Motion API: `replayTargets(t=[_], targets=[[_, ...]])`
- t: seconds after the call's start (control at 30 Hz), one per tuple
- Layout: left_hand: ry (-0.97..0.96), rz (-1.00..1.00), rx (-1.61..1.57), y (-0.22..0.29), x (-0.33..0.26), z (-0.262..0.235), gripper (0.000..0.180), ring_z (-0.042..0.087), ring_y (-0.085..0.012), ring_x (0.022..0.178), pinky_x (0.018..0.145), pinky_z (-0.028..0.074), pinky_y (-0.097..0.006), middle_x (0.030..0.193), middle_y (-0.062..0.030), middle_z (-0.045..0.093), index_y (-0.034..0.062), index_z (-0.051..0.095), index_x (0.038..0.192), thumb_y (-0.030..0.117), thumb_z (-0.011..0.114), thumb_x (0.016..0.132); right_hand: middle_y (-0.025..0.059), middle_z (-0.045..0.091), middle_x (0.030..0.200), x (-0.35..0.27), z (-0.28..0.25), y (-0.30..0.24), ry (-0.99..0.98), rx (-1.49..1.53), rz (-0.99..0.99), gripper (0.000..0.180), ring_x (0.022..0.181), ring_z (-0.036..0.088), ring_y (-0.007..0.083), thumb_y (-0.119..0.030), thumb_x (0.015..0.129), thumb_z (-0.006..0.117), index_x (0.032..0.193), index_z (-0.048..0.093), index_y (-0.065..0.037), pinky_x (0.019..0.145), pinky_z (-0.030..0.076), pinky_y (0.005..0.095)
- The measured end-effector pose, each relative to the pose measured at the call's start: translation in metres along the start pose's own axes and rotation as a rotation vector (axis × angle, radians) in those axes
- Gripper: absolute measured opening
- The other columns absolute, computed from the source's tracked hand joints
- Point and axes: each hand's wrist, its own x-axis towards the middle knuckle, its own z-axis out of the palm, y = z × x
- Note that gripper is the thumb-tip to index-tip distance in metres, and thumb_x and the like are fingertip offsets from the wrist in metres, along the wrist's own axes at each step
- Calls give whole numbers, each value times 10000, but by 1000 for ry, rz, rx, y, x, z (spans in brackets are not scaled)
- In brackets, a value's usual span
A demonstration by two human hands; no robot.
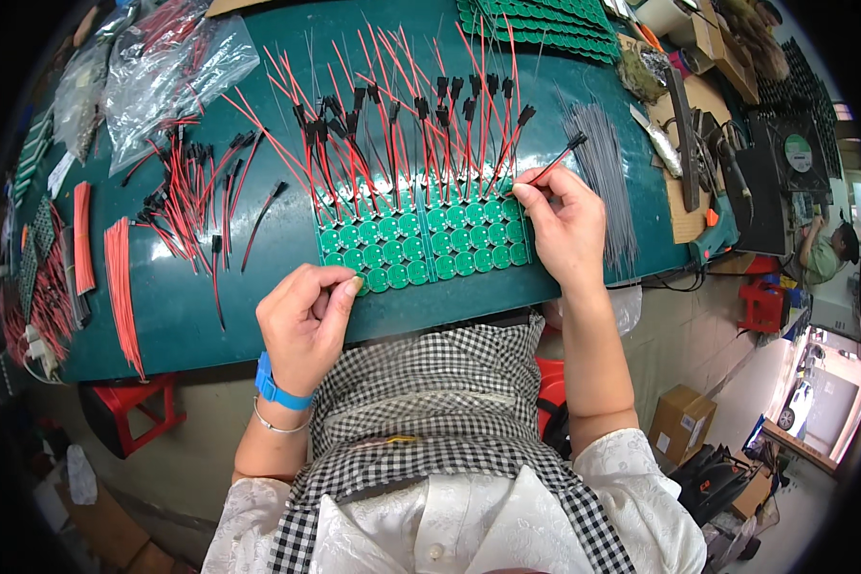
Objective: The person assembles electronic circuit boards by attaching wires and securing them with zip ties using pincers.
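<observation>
A green circuit board panel [392,251] of many small round boards lies near the table's front edge. Red and black wire leads with black connectors [421,107] stand up from its far rows. My left hand [301,308] has thumb and forefinger pinched at the panel's near left corner. At the panel's right edge, my right hand [572,228] pinches a wire lead [557,160], its black connector sticking out to the upper right. The wire's lower end is hidden by my fingers.
Loose connector leads [196,187] are heaped left of the panel, beside bundles of red wire [121,287]. Thin grey wires [603,182] lie to the right. Stacked green panels [545,29] and a plastic bag [167,72] are at the back. A teal-handled tool [716,234] sits at the right edge.
</observation>
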Motion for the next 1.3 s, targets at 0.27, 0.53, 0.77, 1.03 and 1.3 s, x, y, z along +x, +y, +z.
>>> replayTargets(t=[0.27,0.53,0.77,1.03,1.3], targets=[[2,2,-2,0,0,1,53,377,-55,557,494,288,-229,670,-8,533,-21,672,866,5,716,853,81,670,820,-2,-3,7,-32,48,1,71,664,613,136,-16,825,702,845,660,37,638,494,277],[0,9,19,0,0,1,50,367,-53,555,492,277,-229,667,-5,525,-16,674,866,4,717,850,110,626,789,1,2,1,-36,-105,-189,69,658,621,241,-27,817,702,839,642,-2,609,486,324],[4,7,11,-2,0,1,41,376,-51,557,493,287,-225,683,-7,545,-17,676,867,-9,712,848,107,606,823,3,11,0,12,-291,-305,144,653,626,269,-53,803,736,860,606,-27,585,492,347],[-13,26,15,0,2,2,41,376,-40,555,488,293,-218,683,1,544,-14,675,868,-22,708,846,79,594,799,3,12,0,108,-131,-197,227,601,607,167,-20,762,785,851,577,-11,543,488,297],[148,61,44,9,-9,-28,64,426,-47,525,471,338,-224,684,-26,586,0,687,852,-43,716,814,95,640,898,-2,-54,6,254,-320,-150,193,713,605,192,-49,815,735,986,662,0,656,494,305]])
